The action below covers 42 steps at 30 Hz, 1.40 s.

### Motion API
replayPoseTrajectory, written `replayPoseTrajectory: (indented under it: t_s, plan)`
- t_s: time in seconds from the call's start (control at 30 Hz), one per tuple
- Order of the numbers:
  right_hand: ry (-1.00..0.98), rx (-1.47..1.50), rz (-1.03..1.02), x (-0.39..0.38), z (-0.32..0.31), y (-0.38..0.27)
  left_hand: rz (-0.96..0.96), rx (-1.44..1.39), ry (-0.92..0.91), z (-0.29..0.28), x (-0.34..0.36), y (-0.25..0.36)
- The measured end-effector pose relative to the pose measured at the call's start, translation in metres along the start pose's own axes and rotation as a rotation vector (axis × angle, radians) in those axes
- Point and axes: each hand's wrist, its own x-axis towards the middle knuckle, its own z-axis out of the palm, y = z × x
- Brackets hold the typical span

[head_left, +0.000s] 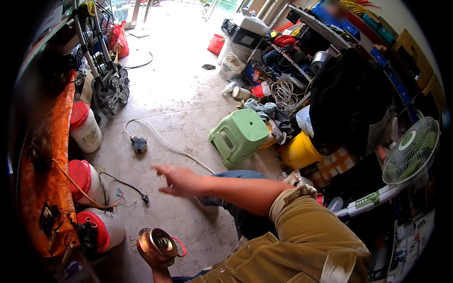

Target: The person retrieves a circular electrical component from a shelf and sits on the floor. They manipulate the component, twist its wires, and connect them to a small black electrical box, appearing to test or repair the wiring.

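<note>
Motor point(157, 247) sits grasped in the person's left hand point(162, 273), mostly hidden below; the right hand point(179, 181), released, fingers extended, hovers above the floor point(170, 94).

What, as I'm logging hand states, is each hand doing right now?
Left hand: holding the round copper-coloured part, fingers mostly hidden.
Right hand: open, holding nothing, slightly blurred.
</note>
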Motion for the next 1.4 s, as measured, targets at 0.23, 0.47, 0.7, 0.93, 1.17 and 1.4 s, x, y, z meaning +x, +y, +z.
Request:
replayPoseTrajectory:
  t_s: [0.23, 0.47, 0.7, 0.93, 1.17, 1.4]
  plan:
    - [0.331, 0.171, 0.218, 0.001, -0.049, 0.033, 0.01, -0.094, 0.043, 0.018, 0.002, -0.006]
    - [0.226, 0.077, 0.139, -0.011, -0.047, 0.013, 0.065, 0.2, -0.333, 0.058, -0.022, -0.016]
    - [0.163, 0.188, 0.1, 0.003, -0.039, 0.002, -1.61, -2.11, 0.017, 0.094, -0.056, -0.035]
    - [0.128, 0.129, 0.059, 0.014, -0.031, -0.002, -1.939, -1.318, 0.031, 0.099, -0.094, -0.051]
    - [0.041, 0.122, 0.0, 0.017, -0.027, -0.018, -1.862, -1.529, 0.109, 0.107, -0.134, -0.075]
    - [0.045, 0.13, -0.006, 0.007, -0.026, -0.015, -1.893, -1.53, -0.004, 0.101, -0.11, -0.065]
